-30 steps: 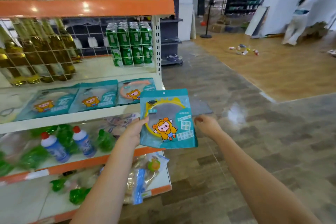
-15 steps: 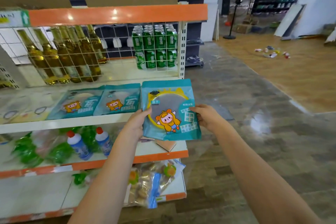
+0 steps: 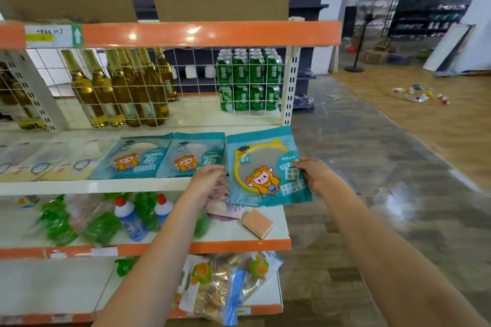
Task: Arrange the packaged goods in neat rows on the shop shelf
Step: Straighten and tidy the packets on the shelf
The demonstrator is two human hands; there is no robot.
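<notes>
Our right hand point(image 3: 316, 175) pinches the teal pouch point(image 3: 268, 167); left hand point(image 3: 210, 180) loose, empty; we should square it beside its shelved neighbour point(image 3: 194, 156).

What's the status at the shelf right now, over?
Right hand grips teal packet at row's right end. Left hand open beside it. Slot unobstructed.

The pouch point(image 3: 268, 167) in the hands is teal, with a yellow ring and a little cartoon kid in orange and yellow. Two more teal pouches point(image 3: 162, 156) on the shelf have the same orange kid. The shelf edge point(image 3: 212, 33) is bright orange. The cans point(image 3: 248, 79) are green with white marks. The glass bottles point(image 3: 119, 87) look golden yellow. The small bottles point(image 3: 130, 218) lower down are white and blue with red caps. The sponge point(image 3: 257, 223) is peach orange.
</notes>
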